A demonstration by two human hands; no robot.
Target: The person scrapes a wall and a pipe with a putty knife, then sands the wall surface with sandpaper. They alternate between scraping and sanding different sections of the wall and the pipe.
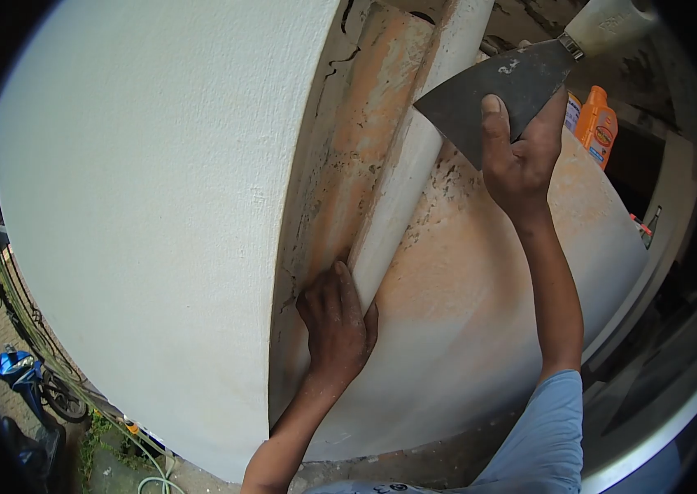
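Note:
My right hand (523, 160) grips the dark blade of a wide scraper (492, 90), thumb lying on the blade face. The scraper's pale handle (609, 25) points to the upper right. Lower down, my left hand (337, 317) is wrapped round the lower end of a long white pipe (402, 185), which slants up to the right. The pipe lies along a narrow recess with worn, orange-stained plaster (369, 123). One edge of the blade overlaps the pipe in view.
A large white wall panel (151, 198) fills the left. Stained wall (455, 272) lies right of the pipe. An orange bottle (596, 128) stands at the upper right. Far below left are green cables (23, 305) and a blue motorbike (20, 368).

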